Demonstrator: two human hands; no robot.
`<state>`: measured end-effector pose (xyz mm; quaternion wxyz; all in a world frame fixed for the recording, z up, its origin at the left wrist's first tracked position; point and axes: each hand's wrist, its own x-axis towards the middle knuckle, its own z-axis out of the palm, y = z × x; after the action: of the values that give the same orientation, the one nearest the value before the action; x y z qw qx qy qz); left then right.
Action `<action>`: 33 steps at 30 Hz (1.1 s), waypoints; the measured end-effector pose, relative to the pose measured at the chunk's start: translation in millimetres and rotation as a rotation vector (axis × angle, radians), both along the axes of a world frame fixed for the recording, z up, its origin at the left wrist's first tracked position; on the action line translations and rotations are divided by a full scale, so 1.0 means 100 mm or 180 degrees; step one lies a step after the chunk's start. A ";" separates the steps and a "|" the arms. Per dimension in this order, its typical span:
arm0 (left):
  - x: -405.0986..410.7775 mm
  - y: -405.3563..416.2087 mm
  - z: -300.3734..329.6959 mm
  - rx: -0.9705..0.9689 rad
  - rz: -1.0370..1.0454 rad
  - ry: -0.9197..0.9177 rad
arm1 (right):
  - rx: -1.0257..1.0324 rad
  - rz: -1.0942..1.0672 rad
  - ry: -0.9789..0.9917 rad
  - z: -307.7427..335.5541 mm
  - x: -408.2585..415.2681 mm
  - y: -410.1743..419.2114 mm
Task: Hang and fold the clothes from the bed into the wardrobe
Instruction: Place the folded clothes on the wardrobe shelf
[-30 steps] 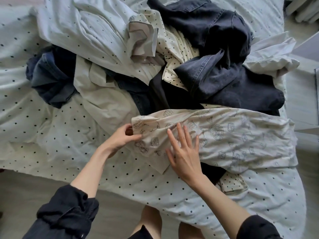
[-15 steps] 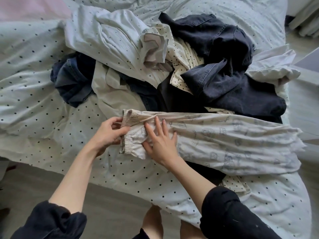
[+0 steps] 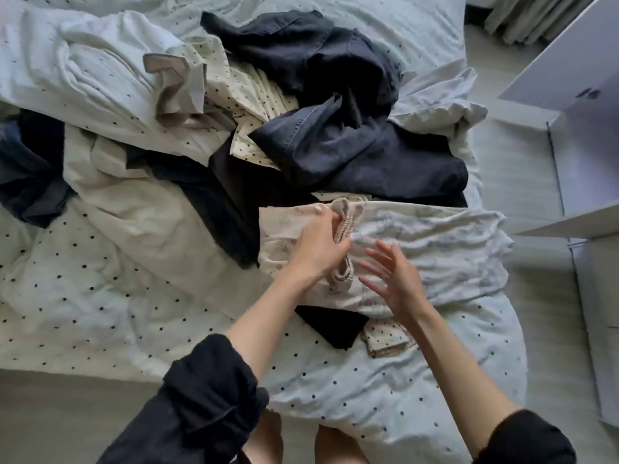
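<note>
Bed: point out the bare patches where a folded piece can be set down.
Bare dotted duvet lies near-left, between the cream garment and the bed edge. A second patch sits near-right, below the patterned trousers. The middle and far side are crowded with dark jeans and shirts.

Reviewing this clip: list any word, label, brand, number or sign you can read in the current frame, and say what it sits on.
No readable text anywhere in the head view.
Printed cream garment, gripped at its ribbed edge by the left hand: faint outline drawings, too blurred to tell whether any are letters.
Bed cover: plain dots only.
Dark jeans: no visible tag or label.
Right hand hovers open and covers no text.
</note>
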<state>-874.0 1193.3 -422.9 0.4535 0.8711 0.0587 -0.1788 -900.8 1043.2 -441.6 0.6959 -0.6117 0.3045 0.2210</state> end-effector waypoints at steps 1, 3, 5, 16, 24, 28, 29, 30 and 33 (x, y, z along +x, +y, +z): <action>0.01 -0.14 -0.11 0.0230 -0.0340 0.0262 | -0.0058 0.0026 0.0030 -0.01 -0.01 -0.09; -0.04 -0.20 -0.27 0.0486 -0.0594 0.0479 | -0.0306 0.0228 -0.0003 -0.04 -0.02 -0.11; -0.12 -0.13 -0.25 0.0348 0.0028 0.0097 | -0.0749 0.0564 -0.0309 -0.07 -0.03 -0.10; -0.35 0.70 -0.38 -0.0842 0.2358 0.0913 | -0.2831 0.2254 -0.2053 -0.28 -0.16 0.38; -0.31 0.71 -0.33 -0.0988 0.1699 0.1373 | -0.2407 0.2877 -0.1233 -0.26 -0.04 0.36; -0.31 0.63 -0.14 -0.1084 0.1633 0.0971 | -0.1960 0.2622 -0.1007 -0.25 0.00 0.35; -0.32 0.59 -0.07 -0.1123 0.1522 0.0938 | -0.1860 0.2512 -0.1034 -0.22 0.03 0.34; -0.33 0.53 0.02 -0.1174 0.1387 0.0913 | -0.1714 0.2399 -0.1034 -0.20 0.06 0.32; -0.30 0.20 0.27 -0.1253 0.1082 0.0762 | -0.0651 0.1778 -0.0664 -0.06 0.17 0.15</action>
<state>-904.2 1213.8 -395.9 0.6273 0.7167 0.2211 -0.2099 -883.3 1058.5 -447.3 0.5706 -0.7579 0.0723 0.3079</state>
